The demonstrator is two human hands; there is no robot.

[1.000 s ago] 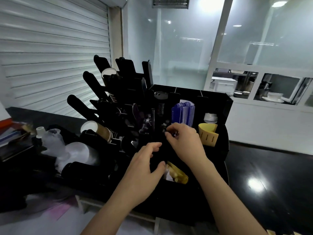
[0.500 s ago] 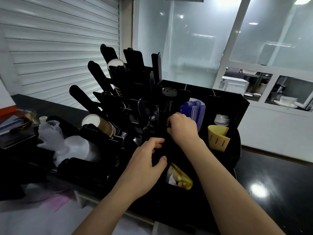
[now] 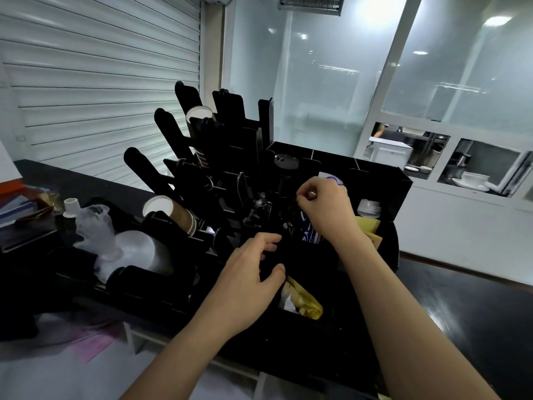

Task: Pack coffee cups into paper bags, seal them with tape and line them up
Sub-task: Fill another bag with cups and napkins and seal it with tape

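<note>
a: the right hand (image 3: 326,209) is pinching something small and dark over the black organiser (image 3: 377,180); i can't tell what it is. the left hand (image 3: 248,281) rests curled on a divider and seems to hold nothing.

b: and the coffee cups (image 3: 170,212)?

a: lying in the rack slots to the left, unpacked. pulling up hard could snag the blue packets (image 3: 307,230) or tip the organiser.

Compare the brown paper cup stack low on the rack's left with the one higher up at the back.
The lower cup stack is nearer the camera and looks larger; the upper cup stack sits higher and farther back. The lower one shows a long ribbed brown side; the upper one is mostly hidden behind black dividers. Both lie tilted with white open mouths facing up-left in the black rack.
</note>
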